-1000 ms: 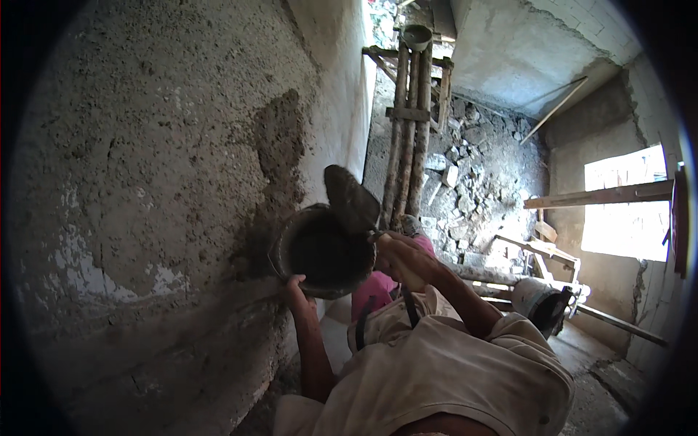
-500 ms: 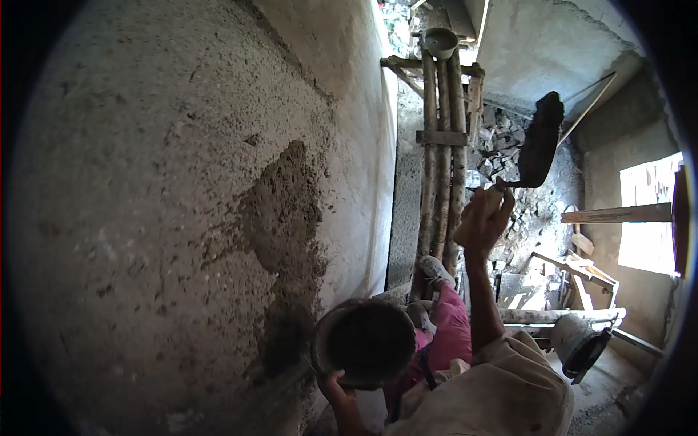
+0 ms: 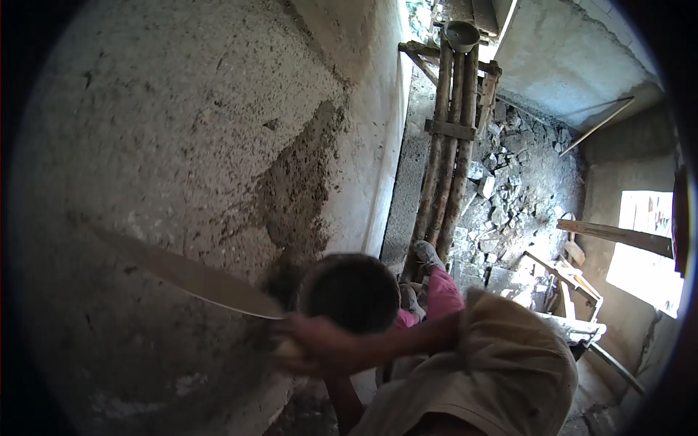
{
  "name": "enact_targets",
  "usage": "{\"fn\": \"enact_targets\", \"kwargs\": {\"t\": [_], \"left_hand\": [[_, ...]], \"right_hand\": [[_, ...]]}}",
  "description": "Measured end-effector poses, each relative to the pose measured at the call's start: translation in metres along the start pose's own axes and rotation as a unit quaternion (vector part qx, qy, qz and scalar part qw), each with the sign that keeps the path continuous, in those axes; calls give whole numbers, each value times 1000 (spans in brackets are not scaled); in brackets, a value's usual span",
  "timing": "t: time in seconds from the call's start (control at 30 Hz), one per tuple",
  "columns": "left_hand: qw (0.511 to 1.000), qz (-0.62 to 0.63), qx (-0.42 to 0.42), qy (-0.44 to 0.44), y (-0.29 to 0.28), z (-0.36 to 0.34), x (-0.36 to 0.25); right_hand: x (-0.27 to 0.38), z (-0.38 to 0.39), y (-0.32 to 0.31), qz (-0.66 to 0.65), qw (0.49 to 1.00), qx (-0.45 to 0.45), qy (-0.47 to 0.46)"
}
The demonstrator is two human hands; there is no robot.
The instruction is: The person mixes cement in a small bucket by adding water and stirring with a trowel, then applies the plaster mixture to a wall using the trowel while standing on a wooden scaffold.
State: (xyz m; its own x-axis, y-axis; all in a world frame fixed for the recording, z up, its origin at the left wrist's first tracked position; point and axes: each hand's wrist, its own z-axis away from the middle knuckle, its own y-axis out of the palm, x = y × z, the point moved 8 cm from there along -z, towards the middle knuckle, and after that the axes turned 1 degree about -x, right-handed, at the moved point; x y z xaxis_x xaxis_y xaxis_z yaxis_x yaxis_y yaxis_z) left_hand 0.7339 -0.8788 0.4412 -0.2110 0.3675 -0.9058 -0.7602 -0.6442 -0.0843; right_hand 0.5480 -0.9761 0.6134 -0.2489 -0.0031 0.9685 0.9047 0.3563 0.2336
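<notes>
My right hand (image 3: 313,347), blurred by motion, is wrapped round the handle of a trowel. The trowel's long pointed blade (image 3: 193,278) lies out to the left in front of the rough wall (image 3: 167,167). Just beyond that hand is a round, dark bucket (image 3: 350,256), close to the wall; its inside is too dark to make out. My left forearm (image 3: 344,402) rises toward the bucket, with the left hand covered by my right arm. A wet, dark mortar patch (image 3: 294,192) shows on the wall above the bucket.
My feet rest on a walkway of several wooden poles (image 3: 451,156), tied by a crosspiece (image 3: 449,129). Another bucket (image 3: 461,36) stands at its far end. Rubble (image 3: 502,196) covers the ground below right. A wooden beam (image 3: 618,236) juts in by the bright window (image 3: 643,247).
My right hand has swung from the upper right down across my body to the left, bringing the trowel to the wall side. The mortar load seen on the blade no longer shows.
</notes>
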Motion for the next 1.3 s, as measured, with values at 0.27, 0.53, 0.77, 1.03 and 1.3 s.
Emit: {"fn": "enact_targets", "kwargs": {"t": [0.27,0.53,0.77,1.03,1.3], "left_hand": [[978,36,129,-158,91,-14,-16],[976,7,216,1,147,20,-82],[975,75,207,-1,134,54,-100],[975,87,200,52,110,53,-108],[972,63,223,44,136,66,-115]], "right_hand": [[-61,138,-152,542,832,27,118],[-65,103,-139,682,728,-17,65],[-12,94,-133,676,736,28,30],[-34,125,-104,693,712,112,17],[-20,107,-109,718,695,33,-15]]}}
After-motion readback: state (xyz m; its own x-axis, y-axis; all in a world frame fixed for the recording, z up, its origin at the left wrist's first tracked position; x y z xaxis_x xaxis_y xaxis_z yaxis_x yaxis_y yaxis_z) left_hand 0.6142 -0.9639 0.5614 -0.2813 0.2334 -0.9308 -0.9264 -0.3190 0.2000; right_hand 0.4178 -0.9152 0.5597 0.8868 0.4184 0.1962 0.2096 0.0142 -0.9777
